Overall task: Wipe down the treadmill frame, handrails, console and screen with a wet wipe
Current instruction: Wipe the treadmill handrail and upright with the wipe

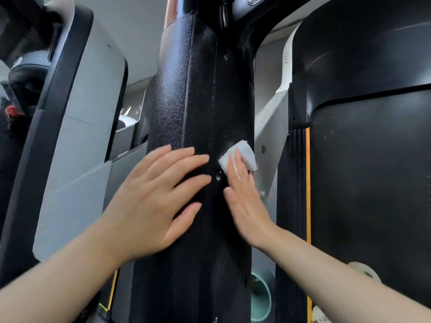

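Your left hand [161,197] lay flat against the black textured upright [198,101] of the treadmill frame, fingers straight and spread, gripping nothing; its outline was a little blurred. Your right hand [245,199] was just beside it on the right edge of the same upright, fingers straight and close together, pressing a folded white wet wipe [240,157] against the surface with the fingertips. The wipe sat under and beyond those fingertips, at the right-hand edge of the black post, just above and to the right of a small round screw hole [218,176] in the plastic. Whether the thumb helped pin the wipe could not be told, since it was hidden behind the hand. The two hands were near each other but apart, with the screw hole between them. To the right of the post stood a large black moulded cover [363,159] with an orange strip [308,173] running down its left edge. To the left stood a grey panel [81,136] with a dark border, belonging to a neighbouring machine. Low between the post and the black cover, a pale green round fitting [262,299] showed near the floor.
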A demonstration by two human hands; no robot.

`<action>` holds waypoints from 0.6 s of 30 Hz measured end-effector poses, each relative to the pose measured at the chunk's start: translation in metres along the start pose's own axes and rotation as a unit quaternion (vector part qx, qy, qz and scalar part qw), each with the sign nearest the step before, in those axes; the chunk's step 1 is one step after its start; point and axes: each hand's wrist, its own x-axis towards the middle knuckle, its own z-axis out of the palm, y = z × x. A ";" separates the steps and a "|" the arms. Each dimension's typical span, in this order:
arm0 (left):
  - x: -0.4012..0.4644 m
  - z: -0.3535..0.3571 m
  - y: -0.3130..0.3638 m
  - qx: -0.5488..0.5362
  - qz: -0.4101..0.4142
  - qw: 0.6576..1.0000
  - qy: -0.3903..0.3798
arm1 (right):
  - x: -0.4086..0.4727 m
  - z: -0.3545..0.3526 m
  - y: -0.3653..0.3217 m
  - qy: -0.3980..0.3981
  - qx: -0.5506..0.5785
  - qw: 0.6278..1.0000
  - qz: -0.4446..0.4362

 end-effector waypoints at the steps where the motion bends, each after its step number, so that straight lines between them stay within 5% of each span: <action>1: -0.011 0.005 0.005 -0.019 -0.009 1.000 0.004 | 0.000 -0.001 0.000 0.001 -0.016 1.000 -0.019; 7: -0.023 0.018 0.012 -0.056 -0.043 0.996 0.053 | 0.071 -0.029 0.032 0.046 0.160 0.952 0.257; 11: -0.022 0.019 0.009 -0.036 -0.025 0.998 0.049 | 0.030 -0.010 0.033 0.019 0.134 0.963 0.233; 15: -0.022 0.019 0.010 -0.024 -0.028 0.999 0.036 | -0.066 0.017 0.019 -0.049 0.043 0.991 0.118; 18: -0.022 0.019 0.010 -0.020 -0.029 0.999 0.038 | -0.033 0.010 0.024 -0.006 0.017 0.994 0.105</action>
